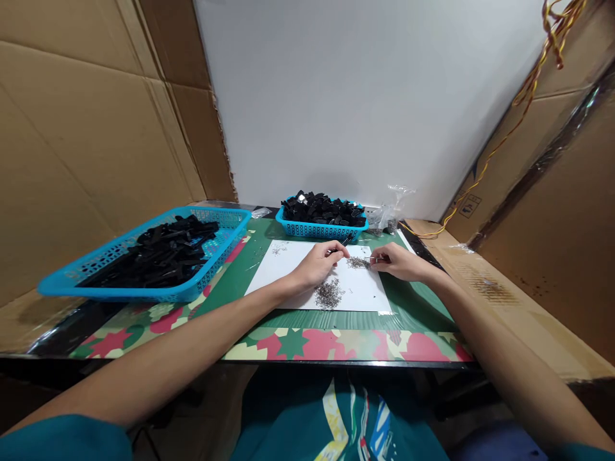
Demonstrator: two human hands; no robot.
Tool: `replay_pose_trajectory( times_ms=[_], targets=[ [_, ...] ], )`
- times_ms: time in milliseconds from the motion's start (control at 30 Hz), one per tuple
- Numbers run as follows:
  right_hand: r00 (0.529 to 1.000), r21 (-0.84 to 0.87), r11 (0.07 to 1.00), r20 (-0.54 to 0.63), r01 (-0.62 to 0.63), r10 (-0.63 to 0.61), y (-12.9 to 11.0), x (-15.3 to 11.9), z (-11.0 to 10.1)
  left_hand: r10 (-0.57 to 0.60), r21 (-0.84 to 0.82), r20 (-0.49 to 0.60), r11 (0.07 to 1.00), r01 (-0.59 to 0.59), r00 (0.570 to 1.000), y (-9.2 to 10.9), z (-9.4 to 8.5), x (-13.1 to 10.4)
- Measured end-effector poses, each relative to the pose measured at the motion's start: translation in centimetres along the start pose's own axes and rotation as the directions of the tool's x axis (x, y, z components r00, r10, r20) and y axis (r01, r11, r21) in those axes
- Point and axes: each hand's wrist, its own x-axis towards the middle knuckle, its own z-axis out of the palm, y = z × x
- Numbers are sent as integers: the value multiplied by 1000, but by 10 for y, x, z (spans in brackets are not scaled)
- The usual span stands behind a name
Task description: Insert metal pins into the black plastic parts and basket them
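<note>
Over a white sheet (269, 275), my left hand (318, 264) is closed on a small black piece (346, 241) that sticks up from its fingertips. My right hand (391, 261) is pinched around a thin, light-coloured tool (367, 258) pointing left. Between the two hands lies a small pile of tiny metallic parts (356, 262). A larger pile of similar bits (329, 293) rests on the sheet just below my left hand. The fingertips of both hands are partly hidden and small in view.
A large blue basket (192, 291) of long black pieces stands at the left. Behind the sheet is a smaller blue basket (317, 229) heaped with black pieces. Clear plastic bags (384, 218) lie beside it. Cardboard walls flank the green mat (423, 301); twisted yellow wires (490, 153) hang at right.
</note>
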Motion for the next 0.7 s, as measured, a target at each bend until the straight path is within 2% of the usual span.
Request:
replay_pose_trajectory(
  times_ms=[133, 233, 300, 467, 600, 700],
  targets=[
    [1000, 216, 976, 15, 17, -21, 1, 0, 0, 31, 33, 17, 999, -32, 999, 0, 0, -2],
    [1000, 410, 912, 18, 3, -11, 1, 2, 4, 71, 98, 48, 992, -76, 996, -1, -1, -2],
    [1000, 481, 876, 19, -8, -1, -1, 3, 8, 129, 161, 54, 978, -136, 990, -3, -1, -2],
    [996, 562, 823, -56, 83, -62, -14, 3, 13, 233, 333, 38, 914, -232, 972, -5, 2, -3],
    [985, 577, 801, -134, 163, -105, -24, 3, 17, 241, 334, 34, 912, -239, 970, -1, 6, -4],
    [982, 579, 797, -159, 173, -98, -29, 4, 20, 254, 323, 9, 915, -243, 967, 3, 8, -4]
  ],
)
